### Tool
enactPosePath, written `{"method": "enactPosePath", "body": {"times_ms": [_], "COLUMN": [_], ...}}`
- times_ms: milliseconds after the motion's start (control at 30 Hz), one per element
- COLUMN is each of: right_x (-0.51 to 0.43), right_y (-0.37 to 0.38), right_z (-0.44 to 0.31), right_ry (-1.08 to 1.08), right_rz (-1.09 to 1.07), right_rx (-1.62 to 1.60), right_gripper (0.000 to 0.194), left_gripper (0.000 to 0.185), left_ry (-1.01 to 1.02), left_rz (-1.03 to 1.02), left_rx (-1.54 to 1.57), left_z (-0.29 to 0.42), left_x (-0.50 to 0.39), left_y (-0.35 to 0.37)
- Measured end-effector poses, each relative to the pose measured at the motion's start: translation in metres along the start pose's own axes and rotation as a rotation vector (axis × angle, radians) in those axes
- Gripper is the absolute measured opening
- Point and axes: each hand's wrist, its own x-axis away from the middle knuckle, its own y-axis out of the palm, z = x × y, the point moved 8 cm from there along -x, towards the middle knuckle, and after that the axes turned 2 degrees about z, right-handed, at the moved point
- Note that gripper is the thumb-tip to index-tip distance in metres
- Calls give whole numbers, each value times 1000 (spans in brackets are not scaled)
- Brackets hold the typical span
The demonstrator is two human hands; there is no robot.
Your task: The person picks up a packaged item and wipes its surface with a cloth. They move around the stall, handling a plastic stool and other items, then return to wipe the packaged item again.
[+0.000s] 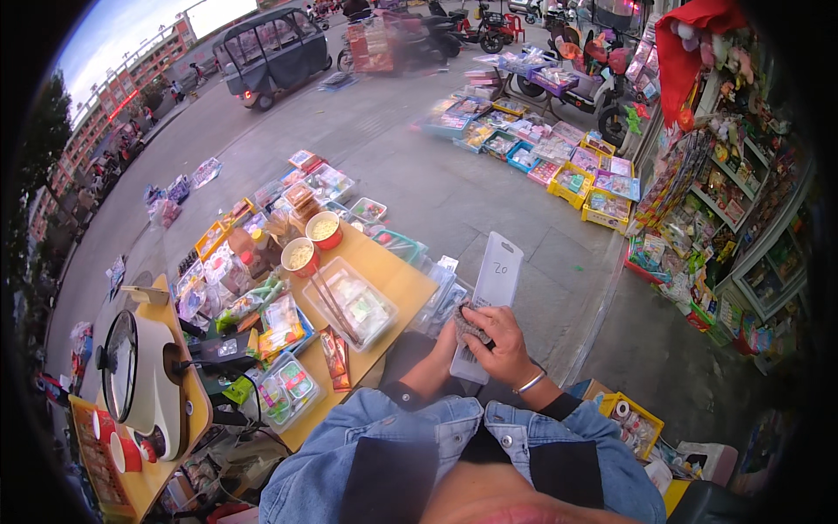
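A long, flat, translucent white plastic case with a hang hole and writing on it is held tilted in front of my chest. My left hand grips the case along its left edge; most of its fingers are hidden behind the case and cloth. With my right hand, I press a crumpled grey cloth onto the lower half of the case. A silver bracelet circles my right wrist.
To the left, a yellow tabletop bears two red paper cups of noodles, chopsticks on a lidded plastic box, and snack packets. An electric cooker stands farther left. Goods crates line the pavement at right.
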Motion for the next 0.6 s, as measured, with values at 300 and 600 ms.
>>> {"method": "enactPosePath", "body": {"times_ms": [300, 600], "right_x": [-17, 18], "right_y": [-43, -82], "right_z": [62, 120], "right_ry": [227, 615], "right_rz": [285, 490], "right_rx": [-111, -960], "right_gripper": [28, 39], "left_gripper": [50, 59], "left_ry": [-267, -354], "left_rz": [-99, -316], "left_rx": [316, 676], "left_z": [-9, -16], "left_x": [21, 16], "left_y": [19, 36]}}
